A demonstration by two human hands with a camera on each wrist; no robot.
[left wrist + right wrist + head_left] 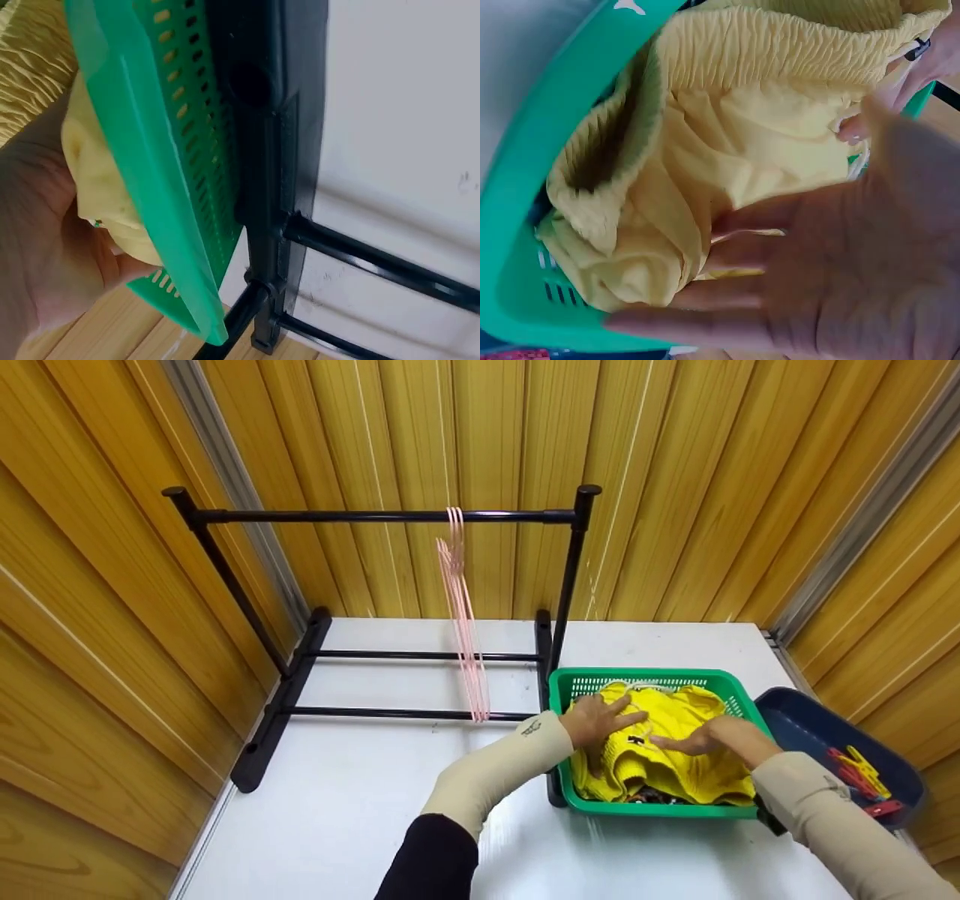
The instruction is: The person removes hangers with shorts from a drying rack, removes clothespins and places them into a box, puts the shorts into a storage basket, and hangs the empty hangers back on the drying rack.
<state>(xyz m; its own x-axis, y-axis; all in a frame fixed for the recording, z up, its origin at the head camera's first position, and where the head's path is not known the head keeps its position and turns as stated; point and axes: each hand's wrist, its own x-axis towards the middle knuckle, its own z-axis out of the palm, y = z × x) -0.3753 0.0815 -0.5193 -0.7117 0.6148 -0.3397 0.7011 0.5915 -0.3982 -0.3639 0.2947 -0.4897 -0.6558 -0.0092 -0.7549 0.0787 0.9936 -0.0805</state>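
Observation:
Yellow drawstring shorts [679, 712] with a gathered elastic waistband [772, 49] lie bunched in a green basket [652, 810]. My left hand [600, 720] rests on their left part with fingers spread; in the left wrist view, yellow cloth bulges between that hand [45, 225] and the basket wall. My right hand [720, 735] is over the right part, and in the right wrist view its fingers [727, 289] are straight against the cloth. A white cord and a small black piece [917, 49] show at the waistband. Dark patterned cloth [652, 795] peeks out underneath.
A black clothes rack [375, 517] stands left of the basket, its right foot close to the basket wall. Several pink hangers [463, 630] hang from its bar. A dark blue tray [795, 712] with red and yellow clothes pegs [862, 772] lies right. Wood-patterned walls enclose the white table.

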